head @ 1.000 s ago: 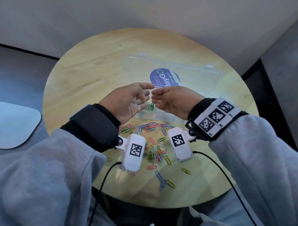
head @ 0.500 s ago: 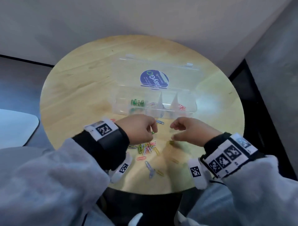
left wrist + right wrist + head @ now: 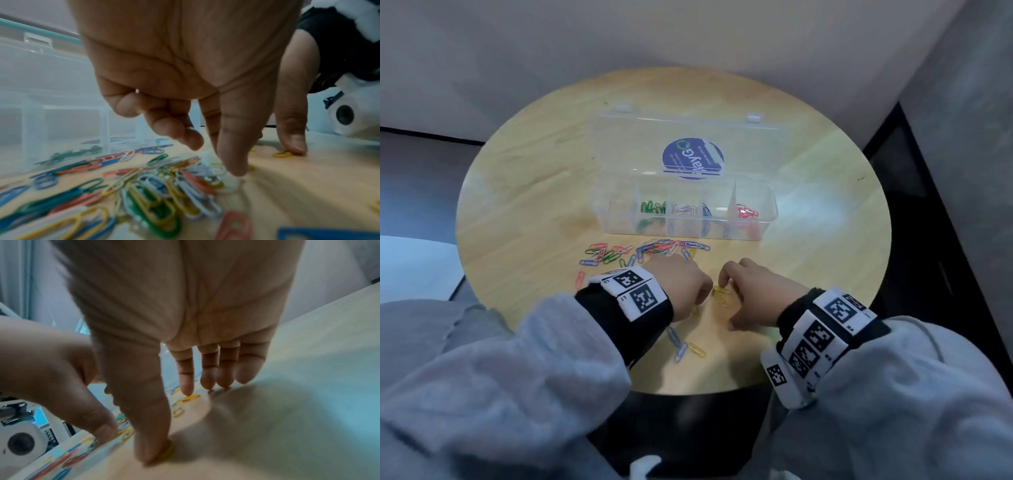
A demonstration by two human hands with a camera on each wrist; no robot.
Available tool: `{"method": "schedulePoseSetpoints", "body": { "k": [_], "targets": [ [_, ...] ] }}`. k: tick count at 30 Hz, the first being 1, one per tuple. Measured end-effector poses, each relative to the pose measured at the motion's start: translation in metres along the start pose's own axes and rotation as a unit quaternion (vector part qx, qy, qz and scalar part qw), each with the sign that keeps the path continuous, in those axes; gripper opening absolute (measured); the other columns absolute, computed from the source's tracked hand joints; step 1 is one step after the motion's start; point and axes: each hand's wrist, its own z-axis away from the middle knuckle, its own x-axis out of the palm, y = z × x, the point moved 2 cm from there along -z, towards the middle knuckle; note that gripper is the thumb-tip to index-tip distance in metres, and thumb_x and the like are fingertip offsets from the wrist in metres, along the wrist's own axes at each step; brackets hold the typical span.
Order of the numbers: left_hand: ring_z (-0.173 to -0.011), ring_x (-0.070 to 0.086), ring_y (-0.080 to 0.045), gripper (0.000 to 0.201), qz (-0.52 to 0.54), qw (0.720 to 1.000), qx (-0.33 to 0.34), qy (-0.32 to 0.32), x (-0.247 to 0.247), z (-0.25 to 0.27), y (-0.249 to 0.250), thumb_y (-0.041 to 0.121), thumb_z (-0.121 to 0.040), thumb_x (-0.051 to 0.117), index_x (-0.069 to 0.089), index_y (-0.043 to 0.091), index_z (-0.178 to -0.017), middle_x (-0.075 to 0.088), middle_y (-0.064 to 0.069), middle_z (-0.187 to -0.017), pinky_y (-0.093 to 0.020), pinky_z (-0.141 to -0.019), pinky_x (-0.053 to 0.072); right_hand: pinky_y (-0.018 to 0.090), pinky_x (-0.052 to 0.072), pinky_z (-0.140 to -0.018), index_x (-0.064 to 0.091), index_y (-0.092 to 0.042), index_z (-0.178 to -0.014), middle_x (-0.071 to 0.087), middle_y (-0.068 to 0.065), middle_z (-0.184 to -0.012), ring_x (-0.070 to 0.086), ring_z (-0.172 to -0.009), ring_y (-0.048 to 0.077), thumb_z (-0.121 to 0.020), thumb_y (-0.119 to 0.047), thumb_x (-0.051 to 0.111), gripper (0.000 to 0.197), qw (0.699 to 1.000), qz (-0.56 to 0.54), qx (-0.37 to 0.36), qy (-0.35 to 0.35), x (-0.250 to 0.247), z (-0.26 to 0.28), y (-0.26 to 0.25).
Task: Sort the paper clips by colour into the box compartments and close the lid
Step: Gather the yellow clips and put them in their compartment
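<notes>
A clear box [image 3: 604,214] stands open at the table's middle, its lid [image 3: 640,144] lying back. Green [image 3: 653,207], white [image 3: 684,209], blue [image 3: 706,209] and red clips [image 3: 747,212] lie in separate compartments. A mixed pile of clips [image 3: 647,250] is spread in front of it. My left hand [image 3: 688,284] hovers low over the pile [image 3: 156,191] with its fingers curled and its thumb tip [image 3: 232,164] touching clips; nothing shows in its grip. My right hand [image 3: 748,291] has straight fingers on the table, its thumb [image 3: 152,443] pressing a yellow clip [image 3: 169,451].
The round wooden table [image 3: 527,178] sits against a wall, with its near edge just under my wrists. A few blue and yellow clips [image 3: 686,349] lie apart near that edge. More yellow clips [image 3: 720,294] lie between my hands.
Both hands have come down from in front of the box to the table near me. The left now reaches into the pile and the right presses on yellow clips.
</notes>
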Motion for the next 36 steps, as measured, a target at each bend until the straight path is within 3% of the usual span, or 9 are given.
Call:
{"method": "schedulePoseSetpoints", "body": {
  "k": [5,10,17,22,25,27,29,31,36],
  "targets": [
    [-0.107,0.054,-0.022,0.016,-0.004,1.0,-0.024,0.004,0.002,-0.003,-0.003,0.02,-0.087,0.055,0.062,0.028,-0.099,0.059,0.002,-0.109,-0.032,-0.08,0.042,0.026,0.036,-0.072,0.05,-0.023,-0.101,0.043,-0.004,-0.095,0.045,-0.083,0.016,-0.072,-0.026,0.076,0.04,0.999,-0.028,0.001,0.022,-0.001,-0.007,0.001],
    [-0.107,0.056,-0.021,0.013,0.018,0.999,-0.043,-0.011,0.007,-0.004,-0.008,0.024,-0.084,0.06,0.063,0.029,-0.096,0.061,0.003,-0.11,-0.032,-0.084,0.044,0.025,0.035,-0.071,0.06,-0.016,-0.099,0.045,-0.004,-0.092,0.044,-0.082,0.016,-0.077,-0.022,0.071,0.025,0.999,-0.033,-0.009,0.043,-0.001,-0.014,-0.004],
    [-0.108,0.053,-0.021,0.016,0.025,1.0,-0.012,0.004,0.009,-0.004,-0.004,0.026,-0.083,0.058,0.063,0.029,-0.099,0.058,0.004,-0.107,-0.033,-0.084,0.038,0.026,0.041,-0.072,0.06,-0.018,-0.084,0.051,-0.001,-0.091,0.048,-0.08,0.017,-0.08,-0.018,0.064,0.006,0.999,-0.025,-0.009,0.034,-0.002,-0.016,-0.009],
    [-0.105,0.055,-0.022,0.011,0.01,1.0,-0.018,-0.008,0.008,-0.004,-0.002,0.026,-0.085,0.057,0.064,0.028,-0.093,0.061,0.002,-0.108,-0.032,-0.086,0.04,0.026,0.039,-0.068,0.056,-0.02,-0.08,0.054,-0.001,-0.09,0.05,-0.08,0.017,-0.078,-0.013,0.061,0.009,1.0,-0.015,-0.004,0.015,-0.002,-0.015,-0.012],
    [-0.1,0.056,-0.022,0.007,0.029,0.999,-0.021,-0.004,0.008,-0.002,-0.002,0.022,-0.083,0.057,0.059,0.029,-0.083,0.062,0.003,-0.105,-0.029,-0.074,0.039,0.025,0.038,-0.062,0.052,-0.02,-0.075,0.055,0.0,-0.088,0.05,-0.079,0.018,-0.077,-0.011,0.061,0.013,1.0,-0.004,0.0,-0.002,-0.003,-0.013,-0.015],
    [-0.094,0.056,-0.02,0.009,0.062,0.998,-0.021,-0.002,0.008,0.0,-0.002,0.02,-0.081,0.058,0.056,0.028,-0.078,0.062,0.004,-0.097,-0.026,-0.067,0.036,0.024,0.036,-0.054,0.049,-0.021,-0.072,0.055,0.0,-0.086,0.05,-0.077,0.019,-0.078,-0.012,0.06,0.016,1.0,0.011,-0.002,-0.009,-0.004,-0.012,-0.017],
    [-0.078,0.054,-0.016,0.013,0.128,0.991,-0.025,0.0,0.006,0.004,-0.005,0.015,-0.078,0.058,0.051,0.023,-0.069,0.056,0.008,-0.075,-0.024,-0.057,0.036,0.022,0.034,-0.052,0.051,-0.02,-0.074,0.054,-0.001,-0.083,0.05,-0.077,0.019,-0.077,-0.011,0.06,0.013,1.0,0.017,-0.004,-0.006,-0.004,-0.011,-0.016],
    [-0.063,0.05,-0.011,0.017,0.206,0.978,-0.028,0.002,-0.001,0.009,-0.01,0.012,-0.074,0.058,0.049,0.022,-0.063,0.051,0.01,-0.06,-0.024,-0.057,0.038,0.022,0.035,-0.051,0.053,-0.021,-0.073,0.053,-0.003,-0.077,0.051,-0.074,0.018,-0.075,-0.01,0.06,0.013,1.0,0.004,-0.001,0.002,-0.006,-0.01,-0.012],
    [-0.064,0.055,-0.016,0.025,0.396,0.918,0.0,-0.015,-0.011,0.016,-0.013,0.003,-0.079,0.058,0.05,0.027,-0.077,0.059,0.006,-0.069,-0.039,-0.069,0.051,0.022,0.041,-0.054,0.056,-0.021,-0.07,0.053,-0.008,-0.063,0.05,-0.058,0.009,-0.074,-0.005,0.066,0.019,0.993,-0.119,0.008,0.009,-0.018,-0.012,0.003]
  ]
}}
